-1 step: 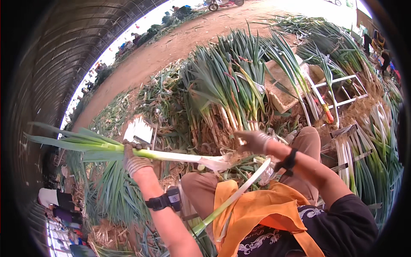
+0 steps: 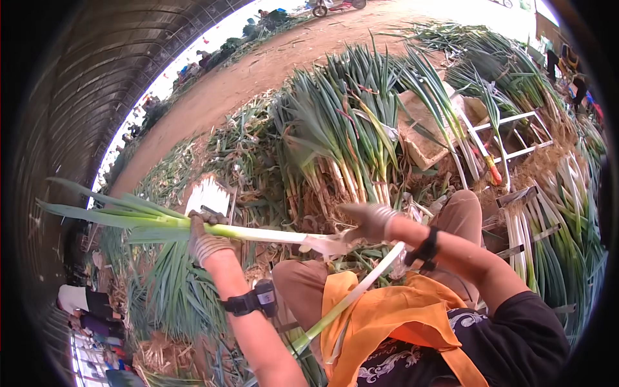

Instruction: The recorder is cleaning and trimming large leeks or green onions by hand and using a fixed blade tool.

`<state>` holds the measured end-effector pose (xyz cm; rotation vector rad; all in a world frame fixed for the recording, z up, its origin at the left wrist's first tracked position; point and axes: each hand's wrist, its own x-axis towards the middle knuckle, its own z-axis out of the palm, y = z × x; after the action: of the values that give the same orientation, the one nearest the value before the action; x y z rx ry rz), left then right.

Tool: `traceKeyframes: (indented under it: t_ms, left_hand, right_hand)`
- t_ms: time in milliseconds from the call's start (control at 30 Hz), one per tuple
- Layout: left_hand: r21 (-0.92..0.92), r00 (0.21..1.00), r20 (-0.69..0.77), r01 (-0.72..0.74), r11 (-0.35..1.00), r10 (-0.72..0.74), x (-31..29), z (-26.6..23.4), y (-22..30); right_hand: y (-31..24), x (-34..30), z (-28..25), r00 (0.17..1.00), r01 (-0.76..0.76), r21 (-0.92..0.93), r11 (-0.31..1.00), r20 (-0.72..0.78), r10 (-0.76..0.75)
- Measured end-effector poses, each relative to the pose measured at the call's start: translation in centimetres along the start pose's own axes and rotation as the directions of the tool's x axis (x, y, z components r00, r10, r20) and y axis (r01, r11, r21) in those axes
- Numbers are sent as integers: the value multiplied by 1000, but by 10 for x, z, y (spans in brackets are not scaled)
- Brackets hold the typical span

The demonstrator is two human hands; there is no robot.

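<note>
My left hand (image 2: 205,240), in a work glove, grips a long leek (image 2: 258,232) around its pale green middle and holds it level in front of me, its green leaves fanning out to the left. My right hand (image 2: 371,219), also gloved, pinches the white root end of the same leek, where a loose strip of outer skin (image 2: 329,245) hangs. A second, peeled leek (image 2: 361,287) lies slanted across my lap and orange apron (image 2: 387,322). Each wrist carries a black strap.
A big heap of untrimmed leeks (image 2: 342,129) stands right ahead, with more greens on the ground at left (image 2: 174,297). A white metal rack (image 2: 516,135) and cleaned leeks (image 2: 548,238) sit to the right. A dirt path (image 2: 271,64) runs beyond. Another person (image 2: 80,302) crouches at lower left.
</note>
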<state>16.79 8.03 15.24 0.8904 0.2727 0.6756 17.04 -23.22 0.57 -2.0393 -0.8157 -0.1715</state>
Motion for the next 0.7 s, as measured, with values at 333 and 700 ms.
traceKeyframes:
  t_ms: [333, 700]
  left_hand:
    - [259, 975, -196, -46, 965, 99, -5, -5, -24]
    - [102, 932, -363, 50, 993, -10, 10, -25, -10]
  right_hand:
    - [-63, 30, 29, 784, 165, -645, 746, 544, 297]
    - [-5, 2, 16, 971, -80, -49, 996, 220, 89]
